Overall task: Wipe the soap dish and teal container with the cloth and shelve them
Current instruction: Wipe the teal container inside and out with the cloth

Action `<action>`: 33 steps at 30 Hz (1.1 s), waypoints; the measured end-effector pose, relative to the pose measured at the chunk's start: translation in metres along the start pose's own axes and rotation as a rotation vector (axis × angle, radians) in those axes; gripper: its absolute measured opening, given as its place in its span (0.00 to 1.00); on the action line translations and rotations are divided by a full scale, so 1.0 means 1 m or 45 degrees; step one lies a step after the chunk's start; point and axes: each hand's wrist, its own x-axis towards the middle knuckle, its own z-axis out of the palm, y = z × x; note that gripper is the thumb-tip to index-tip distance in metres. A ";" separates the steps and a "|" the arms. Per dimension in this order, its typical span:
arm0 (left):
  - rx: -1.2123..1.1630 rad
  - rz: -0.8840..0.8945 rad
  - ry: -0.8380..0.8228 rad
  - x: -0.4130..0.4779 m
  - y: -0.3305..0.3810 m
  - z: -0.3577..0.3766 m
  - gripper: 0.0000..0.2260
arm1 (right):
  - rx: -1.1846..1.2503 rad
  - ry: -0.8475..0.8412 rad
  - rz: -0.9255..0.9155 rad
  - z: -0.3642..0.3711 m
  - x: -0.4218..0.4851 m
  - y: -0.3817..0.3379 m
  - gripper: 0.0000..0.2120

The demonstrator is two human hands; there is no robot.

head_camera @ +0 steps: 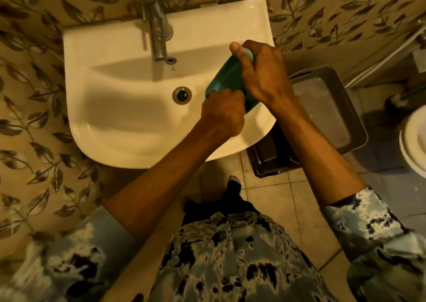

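- Dim room, with a heavy warm yellow cast on everything.
- Light's coming from above: the tap (159, 32) drops a thin shadow on the sink (103, 48), and soft shadow bands cross the basin.
- Mild sheen on the sink's front rim.
- Wide-angle bend at the edges, and the shirt (230, 255) at the bottom is blurry.

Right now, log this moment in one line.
right hand: grips teal container top | left hand: curled over its lower rim | place: over sink | cloth: not visible
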 end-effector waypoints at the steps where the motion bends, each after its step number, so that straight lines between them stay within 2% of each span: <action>1: -0.197 -0.062 -0.079 0.001 0.001 -0.001 0.17 | 0.020 0.035 -0.006 -0.001 -0.001 0.001 0.20; 3: -0.635 -0.190 -0.161 0.003 0.003 -0.004 0.18 | 0.036 0.080 -0.013 -0.006 -0.002 0.004 0.20; 5: -1.081 -0.240 -0.111 0.001 0.002 -0.009 0.15 | 0.015 0.080 -0.016 -0.009 -0.004 0.006 0.20; 6: -1.140 -0.241 -0.055 0.001 0.001 -0.008 0.13 | 0.013 0.064 -0.011 -0.010 -0.006 0.007 0.20; 7: -1.004 -0.195 0.012 0.000 -0.001 -0.005 0.12 | 0.026 0.038 -0.007 -0.009 -0.008 0.006 0.19; 9: -0.219 0.072 0.198 -0.007 -0.003 0.004 0.10 | 0.067 -0.008 0.002 -0.009 -0.010 0.004 0.17; 10: 0.189 0.262 0.384 -0.009 -0.008 0.010 0.07 | 0.068 -0.030 0.000 -0.010 -0.010 0.004 0.16; 11: 0.448 0.414 0.540 -0.011 -0.016 0.014 0.07 | 0.058 -0.062 -0.009 -0.012 -0.010 0.004 0.16; 12: 0.566 0.508 0.651 -0.015 -0.022 0.014 0.07 | 0.046 -0.103 -0.019 -0.014 -0.009 0.005 0.16; 13: 0.646 0.511 0.728 -0.016 -0.028 0.013 0.08 | 0.041 -0.141 -0.030 -0.016 -0.008 0.004 0.16; 16: 0.681 0.203 0.601 -0.018 -0.021 0.006 0.08 | 0.056 -0.143 -0.063 -0.014 -0.004 -0.005 0.18; 19: 0.194 -0.121 0.290 -0.013 0.001 -0.002 0.09 | 0.097 -0.048 -0.061 -0.003 -0.002 -0.014 0.16; 21: 0.025 -0.245 0.139 -0.001 0.003 -0.010 0.15 | 0.196 0.055 -0.014 -0.001 -0.004 -0.012 0.14; 23: -0.218 -0.299 0.022 0.011 -0.001 -0.026 0.19 | 0.283 0.171 0.022 -0.003 -0.006 -0.007 0.17; 26: -0.702 -0.232 -0.009 0.013 0.004 -0.042 0.11 | 0.318 0.262 0.057 0.000 -0.012 -0.002 0.19; 27: -0.913 -0.206 -0.003 0.010 0.009 -0.045 0.08 | 0.355 0.268 0.083 0.002 -0.015 -0.001 0.19; 29: -1.381 -0.277 -0.001 0.007 0.016 -0.048 0.08 | 0.434 0.267 0.121 0.005 -0.020 0.003 0.21; 32: -2.464 -0.565 -0.227 0.011 0.013 -0.048 0.09 | 0.443 0.212 0.081 0.008 -0.022 0.008 0.22; 33: -2.735 -0.610 -0.296 0.011 0.011 -0.048 0.10 | 0.434 0.207 0.057 0.008 -0.021 0.008 0.21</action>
